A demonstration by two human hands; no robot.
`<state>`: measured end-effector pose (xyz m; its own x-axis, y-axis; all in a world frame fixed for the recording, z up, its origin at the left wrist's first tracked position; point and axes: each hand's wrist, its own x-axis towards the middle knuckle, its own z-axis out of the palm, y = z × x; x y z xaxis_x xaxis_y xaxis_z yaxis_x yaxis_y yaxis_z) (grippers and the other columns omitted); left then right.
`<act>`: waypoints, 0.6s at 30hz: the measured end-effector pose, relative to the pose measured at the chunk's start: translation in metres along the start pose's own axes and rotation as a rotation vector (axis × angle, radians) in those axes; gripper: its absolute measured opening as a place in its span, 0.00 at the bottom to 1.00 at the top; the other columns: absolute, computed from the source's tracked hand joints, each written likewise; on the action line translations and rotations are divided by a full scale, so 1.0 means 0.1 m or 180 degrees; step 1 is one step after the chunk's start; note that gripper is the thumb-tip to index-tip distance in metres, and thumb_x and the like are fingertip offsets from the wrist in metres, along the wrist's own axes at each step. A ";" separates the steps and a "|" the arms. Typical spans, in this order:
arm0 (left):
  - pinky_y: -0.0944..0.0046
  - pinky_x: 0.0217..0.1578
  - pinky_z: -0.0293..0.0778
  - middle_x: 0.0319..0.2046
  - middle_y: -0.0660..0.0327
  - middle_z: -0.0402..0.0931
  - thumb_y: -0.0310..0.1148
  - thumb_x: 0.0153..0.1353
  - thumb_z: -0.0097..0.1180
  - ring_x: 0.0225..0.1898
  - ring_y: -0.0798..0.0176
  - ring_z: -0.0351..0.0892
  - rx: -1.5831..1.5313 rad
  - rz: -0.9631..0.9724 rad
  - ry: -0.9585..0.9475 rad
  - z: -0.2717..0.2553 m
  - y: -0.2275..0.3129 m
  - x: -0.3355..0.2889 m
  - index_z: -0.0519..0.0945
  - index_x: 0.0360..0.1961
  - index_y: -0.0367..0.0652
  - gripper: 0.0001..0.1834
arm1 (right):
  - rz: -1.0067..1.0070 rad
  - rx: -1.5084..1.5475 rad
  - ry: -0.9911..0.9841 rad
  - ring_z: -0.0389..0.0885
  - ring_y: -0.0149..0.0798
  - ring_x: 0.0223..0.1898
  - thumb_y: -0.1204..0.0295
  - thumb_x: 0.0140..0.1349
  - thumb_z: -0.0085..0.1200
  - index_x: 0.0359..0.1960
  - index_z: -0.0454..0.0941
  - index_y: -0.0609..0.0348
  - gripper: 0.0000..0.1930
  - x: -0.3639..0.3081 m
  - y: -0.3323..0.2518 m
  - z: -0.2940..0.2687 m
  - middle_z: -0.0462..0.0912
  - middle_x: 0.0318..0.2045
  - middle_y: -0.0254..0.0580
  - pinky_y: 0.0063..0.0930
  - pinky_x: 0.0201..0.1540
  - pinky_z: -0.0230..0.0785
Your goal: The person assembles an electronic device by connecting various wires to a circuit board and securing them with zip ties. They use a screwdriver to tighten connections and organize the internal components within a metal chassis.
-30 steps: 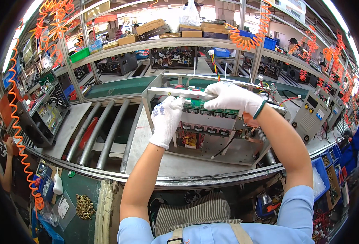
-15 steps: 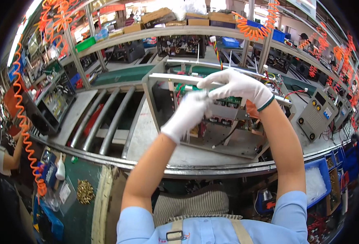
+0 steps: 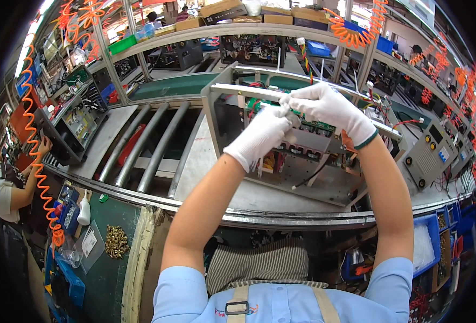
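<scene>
- An open grey metal chassis (image 3: pixel 302 177) with circuit boards inside is standing on the conveyor bench (image 3: pixel 222 194), near its front edge and toward the right end.
- Both gloved hands are held together over the top rail of the chassis; the left hand (image 3: pixel 262 135) is closed as if pinching something small, but what is pinched cannot be told.
- The right hand (image 3: pixel 324 107) is curled on the rail, its fingertips meeting the left ones.
- The step in hand is judged to be the fitting of a small part or wire at the top of the frame.
- For the next move, steady fingers and exact alignment are probably needed, because loose wires (image 3: pixel 308 180) lie just below.
</scene>
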<state>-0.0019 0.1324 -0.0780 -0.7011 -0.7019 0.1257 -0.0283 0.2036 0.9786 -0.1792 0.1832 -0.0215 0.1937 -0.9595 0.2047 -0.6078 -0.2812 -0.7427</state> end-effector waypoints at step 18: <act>0.71 0.27 0.66 0.37 0.62 0.82 0.33 0.71 0.47 0.28 0.73 0.73 0.2073 0.3058 0.0241 -0.44 -0.33 -0.02 0.81 0.47 0.39 0.13 | -0.0150 -0.0877 0.0341 0.82 0.31 0.32 0.60 0.64 0.56 0.42 0.87 0.54 0.14 -0.01 0.06 0.01 0.88 0.31 0.37 0.28 0.38 0.74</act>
<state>0.0316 0.0968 -0.1036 -0.5891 -0.1026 0.8015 0.1153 0.9711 0.2091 -0.1820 0.1825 -0.0269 0.1533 -0.9377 0.3120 -0.7890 -0.3062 -0.5327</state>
